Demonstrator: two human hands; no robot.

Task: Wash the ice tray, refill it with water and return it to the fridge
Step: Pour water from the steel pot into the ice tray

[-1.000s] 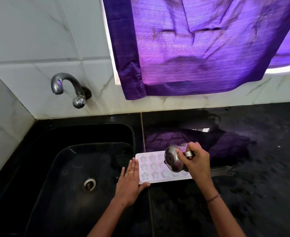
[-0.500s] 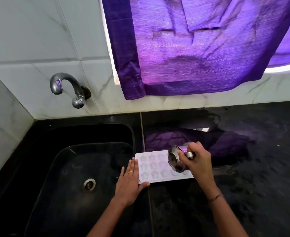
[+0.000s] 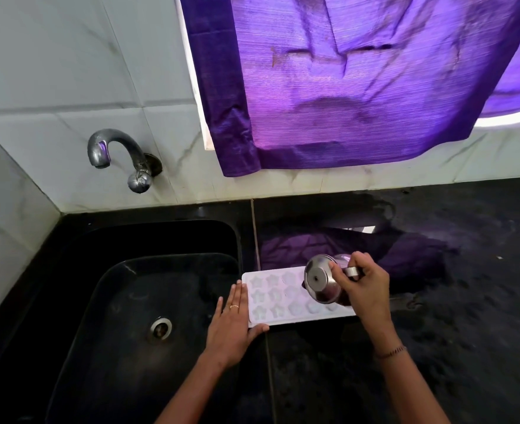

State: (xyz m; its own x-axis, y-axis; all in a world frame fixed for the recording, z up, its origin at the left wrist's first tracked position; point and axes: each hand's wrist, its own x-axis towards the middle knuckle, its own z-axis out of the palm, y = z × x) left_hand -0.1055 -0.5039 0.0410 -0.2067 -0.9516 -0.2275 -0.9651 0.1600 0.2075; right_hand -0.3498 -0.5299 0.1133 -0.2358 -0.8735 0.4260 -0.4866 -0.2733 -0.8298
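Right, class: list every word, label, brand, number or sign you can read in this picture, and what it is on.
No text can be read anywhere in this view.
The ice tray shows only moulded shapes such as stars, no lettering.
The steel cup in the right hand, the tap, the purple curtain and the wall tiles carry no visible label.
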